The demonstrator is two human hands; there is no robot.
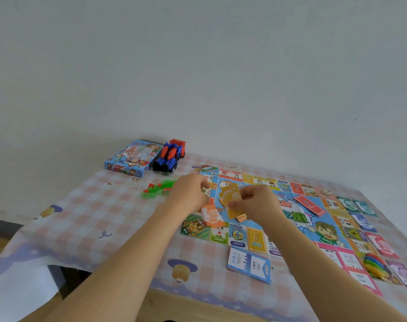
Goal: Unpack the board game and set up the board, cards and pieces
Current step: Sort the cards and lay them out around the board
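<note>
The left hand [188, 194] and right hand [258, 203] are bare, likewise both forearms [128, 252] (uncovered to the frame's edge).

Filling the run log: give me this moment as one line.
right hand: holds yellow cards | left hand: at board edge, grip unclear | board: unfolded | box: far left

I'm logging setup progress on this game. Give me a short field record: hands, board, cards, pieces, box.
board: unfolded flat on the table
right hand: holds yellow cards over the board
left hand: curled beside them, grip unclear
blue cards: stack by the board's near edge
red cards: stack on the board's centre
pieces: green and red pile left of board
box: far left, beside toy truck
</note>
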